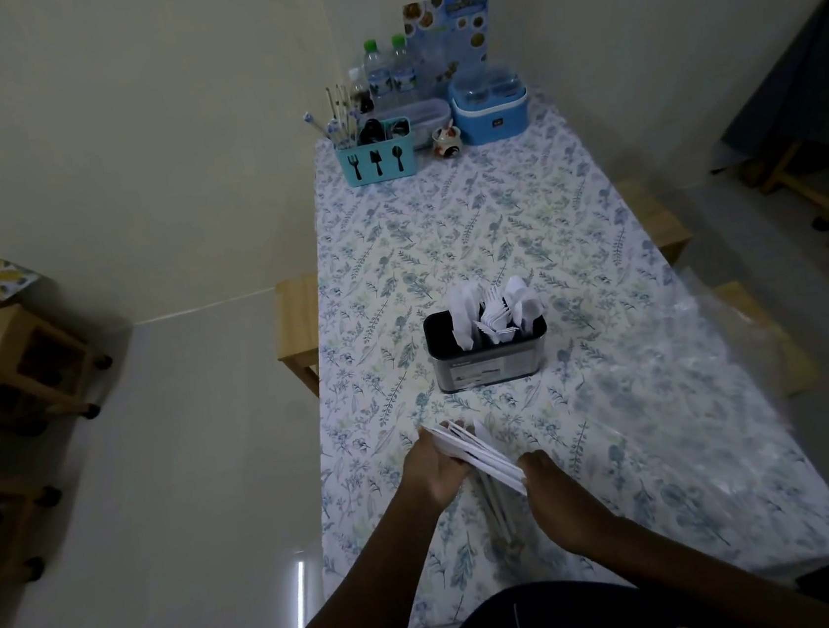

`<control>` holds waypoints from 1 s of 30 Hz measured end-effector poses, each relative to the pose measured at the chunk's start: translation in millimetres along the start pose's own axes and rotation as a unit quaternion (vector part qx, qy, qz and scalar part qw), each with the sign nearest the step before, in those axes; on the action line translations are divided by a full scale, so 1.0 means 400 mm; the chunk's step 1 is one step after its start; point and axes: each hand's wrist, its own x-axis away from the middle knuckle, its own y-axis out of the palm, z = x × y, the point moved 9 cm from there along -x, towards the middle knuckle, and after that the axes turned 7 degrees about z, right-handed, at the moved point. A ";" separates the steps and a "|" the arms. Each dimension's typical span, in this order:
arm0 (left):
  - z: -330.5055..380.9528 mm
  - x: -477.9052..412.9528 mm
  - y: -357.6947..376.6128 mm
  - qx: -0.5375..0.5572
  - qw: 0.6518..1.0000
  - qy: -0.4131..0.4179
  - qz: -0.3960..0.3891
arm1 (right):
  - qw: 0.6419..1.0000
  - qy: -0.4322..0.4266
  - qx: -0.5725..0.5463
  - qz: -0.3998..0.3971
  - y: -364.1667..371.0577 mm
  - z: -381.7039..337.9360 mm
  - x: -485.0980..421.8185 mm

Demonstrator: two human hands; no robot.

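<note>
Long rectangular table (496,232), covered edge to edge by a white cloth printed with blue-green leaf sprigs. Near the middle, upright: black cutlery holder (489,357) packed with white plastic cutlery (492,312), handles down. Along the right edge, spread flat: crumpled clear plastic sheet (677,366). Clustered at the far end against the wall: turquoise cutlery caddy (377,163) full of chopsticks and spoons; just beside it, small ceramic jar (445,142); behind these, clear lidded box (426,116), blue lidded container (490,116), two water bottles (388,76) with green caps, dark sauce bottle (360,93), and standing menu card (450,31).
</note>
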 end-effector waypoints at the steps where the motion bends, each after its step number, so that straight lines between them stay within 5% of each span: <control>1: 0.000 -0.002 -0.005 0.006 1.000 0.002 0.018 | 1.000 -0.002 0.009 -0.001 -0.005 0.000 -0.001; 11: -0.009 0.005 0.042 0.019 0.999 0.001 -0.030 | 0.995 -0.051 0.078 0.039 -0.061 -0.025 -0.010; 14: -0.004 0.007 0.054 0.037 0.997 0.006 -0.069 | 0.997 -0.052 0.011 0.057 -0.066 -0.014 -0.025; 19: 0.038 -0.009 0.047 0.043 0.993 0.063 -0.087 | 0.966 0.098 -0.230 0.068 -0.076 0.047 -0.014; 21: 0.055 -0.013 0.050 0.054 0.990 0.083 -0.097 | 0.925 0.162 -0.336 0.071 -0.075 0.067 -0.001; 26: 0.074 0.009 0.058 0.079 0.984 0.115 -0.115 | 0.650 0.362 -0.666 0.053 -0.011 0.085 0.011; 28: 0.071 0.024 0.060 0.061 0.985 0.120 -0.106 | 0.615 0.386 -0.686 0.042 0.005 0.075 0.003; 30: 0.058 0.033 0.053 0.046 0.990 0.111 -0.071 | 0.621 0.387 -0.681 0.029 0.009 0.059 -0.006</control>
